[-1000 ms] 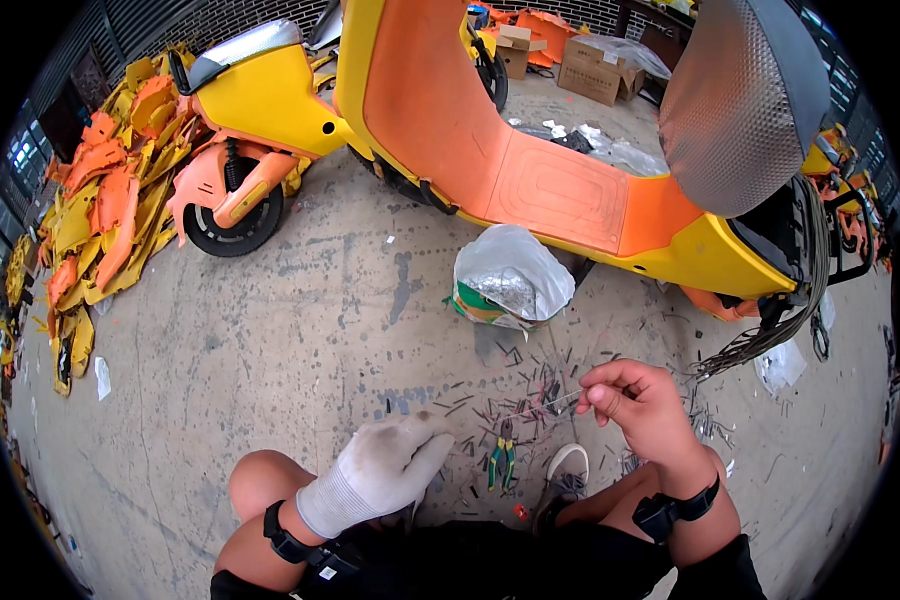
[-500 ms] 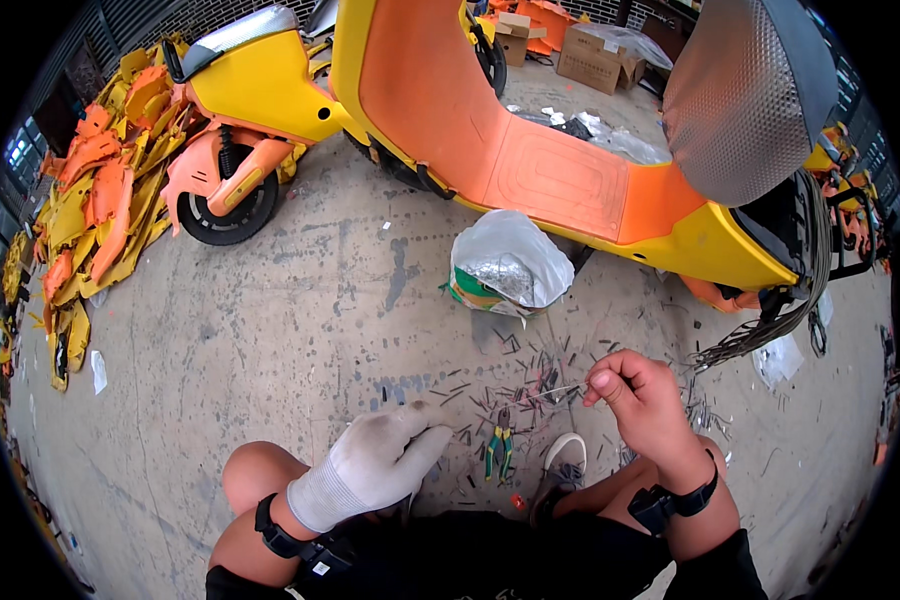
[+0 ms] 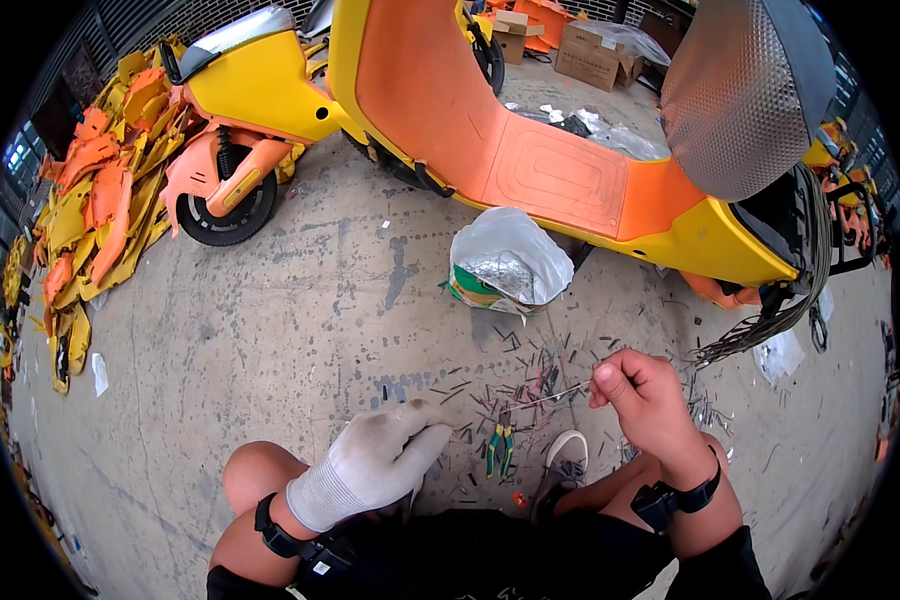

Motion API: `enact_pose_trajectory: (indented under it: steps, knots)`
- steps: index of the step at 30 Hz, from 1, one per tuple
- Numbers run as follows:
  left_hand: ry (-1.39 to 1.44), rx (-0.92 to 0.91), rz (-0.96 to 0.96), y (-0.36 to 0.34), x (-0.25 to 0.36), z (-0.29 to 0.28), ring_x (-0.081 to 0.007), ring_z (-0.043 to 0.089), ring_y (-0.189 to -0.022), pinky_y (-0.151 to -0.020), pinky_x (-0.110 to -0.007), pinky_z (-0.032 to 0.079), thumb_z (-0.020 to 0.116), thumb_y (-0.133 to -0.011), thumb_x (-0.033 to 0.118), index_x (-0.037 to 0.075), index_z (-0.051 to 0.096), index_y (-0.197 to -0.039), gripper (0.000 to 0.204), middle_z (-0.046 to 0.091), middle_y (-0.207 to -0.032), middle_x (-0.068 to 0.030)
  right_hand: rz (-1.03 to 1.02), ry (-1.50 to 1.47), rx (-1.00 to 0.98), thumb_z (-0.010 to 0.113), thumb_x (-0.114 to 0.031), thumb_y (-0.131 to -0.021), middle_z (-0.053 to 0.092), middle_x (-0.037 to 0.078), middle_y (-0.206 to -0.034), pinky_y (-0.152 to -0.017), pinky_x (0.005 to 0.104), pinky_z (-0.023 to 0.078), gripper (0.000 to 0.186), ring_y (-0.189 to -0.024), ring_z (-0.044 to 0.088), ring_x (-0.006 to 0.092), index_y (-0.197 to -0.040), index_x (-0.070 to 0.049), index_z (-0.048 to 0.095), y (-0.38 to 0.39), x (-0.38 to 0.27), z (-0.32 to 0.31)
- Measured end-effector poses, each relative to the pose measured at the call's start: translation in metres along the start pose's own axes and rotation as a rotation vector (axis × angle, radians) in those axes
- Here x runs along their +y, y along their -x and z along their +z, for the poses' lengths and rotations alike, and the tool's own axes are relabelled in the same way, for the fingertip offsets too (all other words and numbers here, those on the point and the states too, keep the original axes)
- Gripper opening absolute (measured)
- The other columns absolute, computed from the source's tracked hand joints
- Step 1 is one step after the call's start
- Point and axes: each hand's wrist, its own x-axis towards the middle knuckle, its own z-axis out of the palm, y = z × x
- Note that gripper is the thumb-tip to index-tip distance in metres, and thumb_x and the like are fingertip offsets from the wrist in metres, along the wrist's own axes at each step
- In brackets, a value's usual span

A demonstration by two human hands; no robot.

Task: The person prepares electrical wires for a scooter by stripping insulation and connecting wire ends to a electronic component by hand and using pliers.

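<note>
So the person is crouched on the concrete floor right next to a yellow-and-orange scooter. The right hand, bare, is pinched shut on a thin metal wire that sticks out to the left from between thumb and fingers, held a bit above the ground. The left hand wears a dirty white work glove, fingers loosely together and pointing right, down low over the floor among the litter; can't tell if it's actually gripping anything.

Between the two hands there's a scatter of short wire offcuts all over the concrete, and a pair of green-handled pliers lying just near of that, close to the knees. A white shoe pokes out right beside the pliers.

A little farther out, a crumpled silvery bag with a green-and-orange base sits by the scooter's footboard. Far left, a heap of orange and yellow body panels is piled up. Cardboard boxes sit at the far side.
</note>
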Motion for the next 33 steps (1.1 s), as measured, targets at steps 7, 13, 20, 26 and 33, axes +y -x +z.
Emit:
enact_pose_trajectory:
  steps: [7, 13, 20, 26, 33]
  knots:
    - [0.042, -0.003, -0.071, -0.001, 0.004, -0.002, -0.0310, 0.070, -0.080, -0.073, -0.036, 0.054, 0.057, -0.095, 0.012, 0.003, 0.069, -0.100, 0.016, 0.069, -0.089, -0.0152, 0.014, 0.004, -0.019, 0.060, -0.018, -0.103, 0.066, 0.004, -0.075, -0.067, 0.0268, 0.051, 0.024, -0.071, 0.063, 0.0114, -0.087, 0.001, 0.062, 0.000, -0.004, -0.001]
    - [0.200, 0.034, -0.233, -0.005, 0.009, -0.005, -0.0197, 0.068, -0.080, -0.076, -0.030, 0.053, 0.056, -0.096, 0.012, 0.000, 0.069, -0.102, 0.018, 0.071, -0.089, -0.0107, -0.024, -0.066, -0.081, 0.061, -0.016, -0.102, 0.067, 0.003, -0.080, -0.070, 0.0261, 0.050, 0.021, -0.075, 0.064, 0.0109, -0.091, 0.000, 0.064, -0.001, -0.002, 0.006]
    - [0.399, 0.010, -0.416, -0.005, 0.007, -0.004, -0.0154, 0.064, -0.081, -0.078, -0.029, 0.051, 0.056, -0.101, 0.021, 0.000, 0.069, -0.111, 0.027, 0.067, -0.088, -0.0096, -0.006, -0.136, -0.134, 0.067, -0.019, -0.098, 0.070, 0.004, -0.075, -0.064, 0.0256, 0.051, 0.021, -0.069, 0.063, 0.0086, -0.093, 0.001, 0.068, 0.003, 0.000, 0.024]
    - [0.679, 0.064, -0.375, -0.011, -0.017, 0.027, -0.0119, 0.064, -0.086, -0.080, -0.027, 0.050, 0.056, -0.103, 0.020, -0.002, 0.067, -0.113, 0.027, 0.067, -0.089, -0.0065, 0.027, -0.144, -0.238, 0.066, -0.023, -0.099, 0.069, 0.006, -0.075, -0.060, 0.0276, 0.050, 0.023, -0.065, 0.062, 0.0106, -0.094, -0.001, 0.069, 0.007, -0.005, 0.057]
    - [1.258, 0.133, -0.481, -0.017, -0.009, 0.046, -0.0137, 0.063, -0.095, -0.085, -0.029, 0.051, 0.054, -0.106, 0.022, -0.002, 0.061, -0.121, 0.029, 0.065, -0.109, -0.0069, 0.063, -0.166, -0.327, 0.064, -0.030, -0.101, 0.068, 0.006, -0.072, -0.058, 0.0303, 0.049, 0.029, -0.061, 0.061, 0.0127, -0.093, -0.002, 0.069, 0.004, -0.009, 0.086]
